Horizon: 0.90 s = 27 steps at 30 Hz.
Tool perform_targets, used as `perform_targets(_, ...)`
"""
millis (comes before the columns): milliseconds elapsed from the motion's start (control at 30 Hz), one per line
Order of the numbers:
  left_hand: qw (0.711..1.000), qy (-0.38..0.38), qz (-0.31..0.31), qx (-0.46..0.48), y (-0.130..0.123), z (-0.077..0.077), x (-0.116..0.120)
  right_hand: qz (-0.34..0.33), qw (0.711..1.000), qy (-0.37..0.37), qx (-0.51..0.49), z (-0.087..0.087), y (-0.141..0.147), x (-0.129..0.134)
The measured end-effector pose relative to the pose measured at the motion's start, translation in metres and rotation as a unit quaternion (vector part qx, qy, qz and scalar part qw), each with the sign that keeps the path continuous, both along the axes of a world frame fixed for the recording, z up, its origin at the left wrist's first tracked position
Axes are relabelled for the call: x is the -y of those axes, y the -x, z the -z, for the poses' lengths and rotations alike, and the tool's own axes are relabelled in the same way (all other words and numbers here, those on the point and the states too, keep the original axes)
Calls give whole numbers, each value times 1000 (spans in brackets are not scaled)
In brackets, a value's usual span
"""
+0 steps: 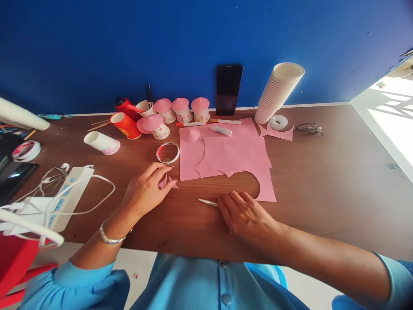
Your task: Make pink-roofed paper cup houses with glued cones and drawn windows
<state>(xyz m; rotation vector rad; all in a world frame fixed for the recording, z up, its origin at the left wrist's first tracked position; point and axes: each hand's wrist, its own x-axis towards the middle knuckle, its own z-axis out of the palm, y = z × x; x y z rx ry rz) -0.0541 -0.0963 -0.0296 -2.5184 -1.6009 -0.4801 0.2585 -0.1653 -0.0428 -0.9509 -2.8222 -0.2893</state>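
My left hand [150, 189] is over the table, fingers apart, beside small pink paper scraps [172, 183] and just below a roll of tape [167, 153]. Closed near the table's front, my right hand [241, 211] grips a thin white pointed object [207, 202], mostly hidden by the fingers. Pink paper sheets [235, 153] with curved cut-outs lie beyond my hands. On them rest a small pink cone [191, 134], a glue tube [221, 130] and a marker [227, 122]. Several decorated cups with pink cone tops [200, 110] stand upside down behind.
A tall stack of white cups [279, 92] leans at the back, near a phone [228, 90] against the wall. White ribbon [278, 122] and glasses [309, 128] lie right. Left are a red cup [126, 125], a white cup [101, 143] and a power strip [70, 198] with cables.
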Motion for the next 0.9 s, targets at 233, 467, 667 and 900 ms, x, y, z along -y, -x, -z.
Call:
perform_targets(233, 997, 66, -41, -13, 20, 7, 13, 2, 995, -27, -97, -10, -20, -25)
perform_targets(467, 995, 97, 14, 28, 18, 16, -1, 361, 927, 27, -97, -5, -101, -113)
perform_targets(667, 998, 56, 10, 20, 3, 12, -17, 398, 904, 112, -104, 5, -133, -143)
perform_targets(900, 970, 62, 31, 235, -45, -26, -41, 268, 887, 161, -339, -22, -94, -130)
